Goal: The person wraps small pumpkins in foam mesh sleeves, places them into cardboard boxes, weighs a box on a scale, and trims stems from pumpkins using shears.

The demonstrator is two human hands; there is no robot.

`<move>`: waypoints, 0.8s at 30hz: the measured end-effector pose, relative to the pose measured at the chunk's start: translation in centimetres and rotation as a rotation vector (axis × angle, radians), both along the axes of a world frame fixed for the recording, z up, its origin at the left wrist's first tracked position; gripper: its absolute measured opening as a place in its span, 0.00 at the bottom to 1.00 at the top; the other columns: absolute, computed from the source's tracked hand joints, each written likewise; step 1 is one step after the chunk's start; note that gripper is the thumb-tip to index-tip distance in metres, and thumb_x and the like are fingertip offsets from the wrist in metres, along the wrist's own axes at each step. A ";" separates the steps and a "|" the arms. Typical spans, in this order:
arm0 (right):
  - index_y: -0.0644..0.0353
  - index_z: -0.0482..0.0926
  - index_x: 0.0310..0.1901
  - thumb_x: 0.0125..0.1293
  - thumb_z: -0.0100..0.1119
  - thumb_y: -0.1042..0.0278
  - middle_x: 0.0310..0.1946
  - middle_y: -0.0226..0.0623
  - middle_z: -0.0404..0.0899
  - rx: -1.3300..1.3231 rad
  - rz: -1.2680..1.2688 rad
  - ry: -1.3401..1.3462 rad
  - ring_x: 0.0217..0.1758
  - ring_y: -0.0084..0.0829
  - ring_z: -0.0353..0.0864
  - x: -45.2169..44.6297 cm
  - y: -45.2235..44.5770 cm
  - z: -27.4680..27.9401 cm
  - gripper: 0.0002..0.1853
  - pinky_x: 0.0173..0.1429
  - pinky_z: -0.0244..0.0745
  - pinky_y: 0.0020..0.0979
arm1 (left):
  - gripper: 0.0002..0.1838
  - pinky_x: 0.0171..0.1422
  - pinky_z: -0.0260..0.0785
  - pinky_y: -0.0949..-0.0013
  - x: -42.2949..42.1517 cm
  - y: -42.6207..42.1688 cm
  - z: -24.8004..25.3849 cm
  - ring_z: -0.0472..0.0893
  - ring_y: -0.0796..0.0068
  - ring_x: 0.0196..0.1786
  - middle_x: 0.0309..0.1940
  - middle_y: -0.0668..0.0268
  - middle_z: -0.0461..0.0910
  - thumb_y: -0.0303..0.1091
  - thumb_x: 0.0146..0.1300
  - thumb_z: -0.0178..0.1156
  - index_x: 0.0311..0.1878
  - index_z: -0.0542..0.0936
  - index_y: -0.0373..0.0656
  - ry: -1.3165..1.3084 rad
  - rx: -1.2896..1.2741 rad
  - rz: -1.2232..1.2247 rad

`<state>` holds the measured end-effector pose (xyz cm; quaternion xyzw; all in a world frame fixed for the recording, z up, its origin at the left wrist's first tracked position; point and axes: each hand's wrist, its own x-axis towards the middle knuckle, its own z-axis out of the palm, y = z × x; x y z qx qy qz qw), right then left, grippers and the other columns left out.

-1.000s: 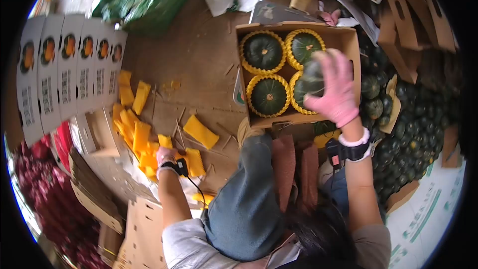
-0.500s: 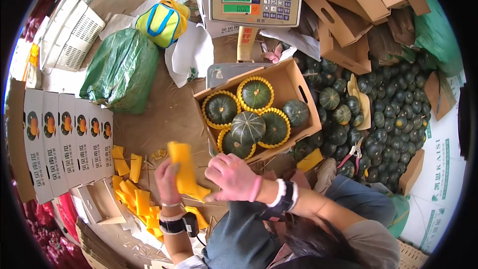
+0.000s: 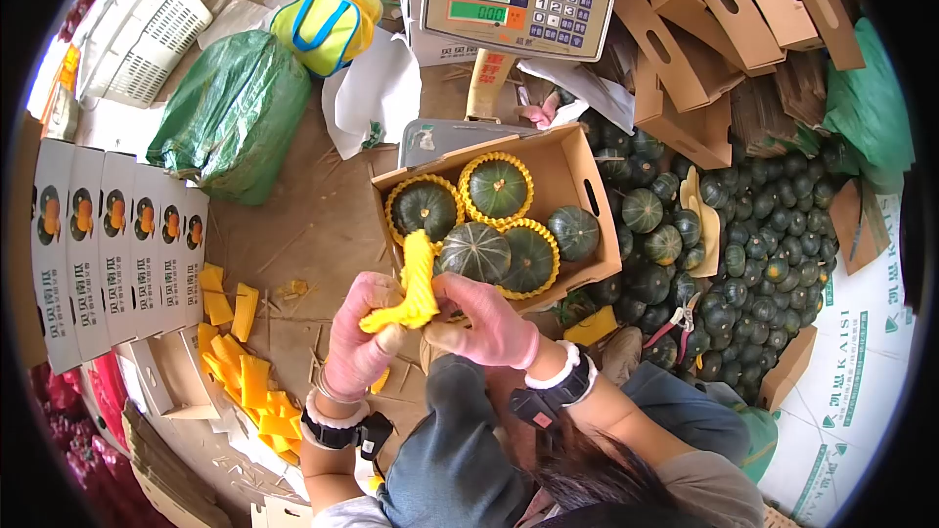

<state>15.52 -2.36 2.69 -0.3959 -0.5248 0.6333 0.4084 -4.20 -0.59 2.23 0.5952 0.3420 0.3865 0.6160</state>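
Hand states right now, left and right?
Left hand: closed, holding the yellow foam net.
Right hand: closed, fingers pinching the same net's near side.

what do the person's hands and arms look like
The left hand and right hand wear pink gloves. Each wrist has a white band and a black strap with a dark box. The sleeves are short and grey.

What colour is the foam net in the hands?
Bright yellow; the foam net shows best in the head view.
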 end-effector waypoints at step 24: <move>0.61 0.71 0.37 0.53 0.66 0.81 0.33 0.30 0.74 -0.036 -0.274 -0.402 0.33 0.18 0.73 -0.3 -1.3 -0.8 0.13 0.32 0.73 0.24 | 0.17 0.37 0.72 0.73 2.5 -1.6 -0.8 0.80 0.71 0.30 0.31 0.62 0.80 0.23 0.50 0.70 0.42 0.73 0.39 0.432 0.317 0.197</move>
